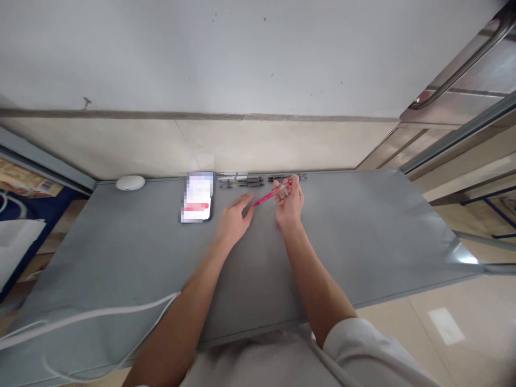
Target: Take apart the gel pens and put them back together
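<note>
- Pinches pink pen [264, 199] in right hand [289, 203], right of the phone [197, 197].
- Holds left hand [235, 219] loosely parted by its lower end, nearer the phone; cannot tell if touching.
- Shows dark pens [242, 182] just right of the phone.

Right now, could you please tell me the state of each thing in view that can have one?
Pink pen: slanted, held in the right hand.
Left hand: open, beside the pen's lower end; contact unclear.
Phone: face up, screen lit.
Dark pens: lying in two groups; caps too small to tell.
White oval object: resting on the table.
White cable: loosely curved.
</note>
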Tool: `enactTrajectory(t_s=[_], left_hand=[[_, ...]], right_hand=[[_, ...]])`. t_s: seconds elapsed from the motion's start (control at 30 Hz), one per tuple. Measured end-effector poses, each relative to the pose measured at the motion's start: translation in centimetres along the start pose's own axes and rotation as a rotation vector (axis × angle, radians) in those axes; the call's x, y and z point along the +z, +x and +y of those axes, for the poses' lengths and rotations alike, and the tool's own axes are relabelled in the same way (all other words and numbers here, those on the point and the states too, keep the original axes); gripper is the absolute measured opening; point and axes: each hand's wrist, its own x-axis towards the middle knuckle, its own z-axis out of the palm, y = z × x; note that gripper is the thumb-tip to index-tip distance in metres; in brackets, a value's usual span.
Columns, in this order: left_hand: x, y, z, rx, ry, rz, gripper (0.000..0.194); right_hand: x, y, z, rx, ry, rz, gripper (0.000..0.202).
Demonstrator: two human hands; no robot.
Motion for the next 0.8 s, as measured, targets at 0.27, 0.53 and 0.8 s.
enactTrajectory(t_s=[0.27, 0.53, 0.8], left_hand=[[0.8, -1.0, -1.5, 0.176, 0.393, -0.029, 0.048], [0.7, -1.7, -1.1, 0.123, 0.422, -0.063, 0.059], [1.0, -1.7, -1.4, 0.109, 0.402, -0.063, 0.063]], right_hand=[[-0.8, 0.9, 0.5, -0.027, 0.157, 0.056, 0.032], [-2.7, 0.6, 0.7, -0.151, 0.216, -0.1, 0.04], [-2.9, 1.2, 0.5, -0.125, 0.255, -0.124, 0.033]])
